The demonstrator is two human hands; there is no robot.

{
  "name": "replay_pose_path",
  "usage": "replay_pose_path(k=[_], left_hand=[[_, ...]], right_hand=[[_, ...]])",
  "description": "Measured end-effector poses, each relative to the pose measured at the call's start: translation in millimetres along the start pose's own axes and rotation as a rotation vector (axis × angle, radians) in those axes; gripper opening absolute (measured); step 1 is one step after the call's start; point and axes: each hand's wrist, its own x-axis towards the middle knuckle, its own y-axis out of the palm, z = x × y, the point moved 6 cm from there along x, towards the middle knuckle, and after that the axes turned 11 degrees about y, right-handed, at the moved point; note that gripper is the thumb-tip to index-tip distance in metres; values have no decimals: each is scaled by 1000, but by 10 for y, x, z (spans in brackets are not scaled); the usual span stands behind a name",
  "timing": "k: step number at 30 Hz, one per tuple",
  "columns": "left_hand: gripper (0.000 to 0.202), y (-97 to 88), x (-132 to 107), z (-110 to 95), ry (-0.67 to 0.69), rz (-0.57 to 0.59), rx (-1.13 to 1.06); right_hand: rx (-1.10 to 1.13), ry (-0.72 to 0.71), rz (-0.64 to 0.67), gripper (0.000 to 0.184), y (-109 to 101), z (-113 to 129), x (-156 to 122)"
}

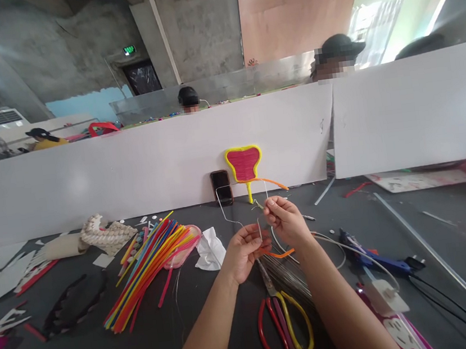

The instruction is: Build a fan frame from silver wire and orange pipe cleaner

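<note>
My left hand (pixel 244 250) is closed around a thin bent metal wire (pixel 225 209) and an orange pipe cleaner (pixel 280 253) low in the middle of the head view. My right hand (pixel 285 219) pinches the upper end of the same wire, just above and right of the left hand. The wire loops up and left toward a black phone (pixel 221 187). Behind the hands a pink fan-shaped piece with a yellow rim (pixel 244 164) leans on the white partition. Red-and-yellow scissors (pixel 282 318) lie below my hands on a bundle of thin wires.
A pile of coloured pipe cleaners (pixel 147 270) lies to the left beside crumpled white tissue (pixel 209 249). A blue glue gun (pixel 375 259) with cords sits right. White partition boards (pixel 150 162) close off the back; other people sit beyond them. Paper scraps lie far left.
</note>
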Motion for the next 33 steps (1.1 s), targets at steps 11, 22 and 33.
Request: replay_pose_path(k=[11,22,33], left_hand=[[30,-31,-208,118,53,-43,-18],[33,-283,-202,203,99,-134,-33],[30,-378,-182,162,143,-199,59]], right_hand=[[16,8,11,19,-49,47,-19],[-74,63,14,21,-2,-75,-10],[-116,108,12,22,-31,-153,16]])
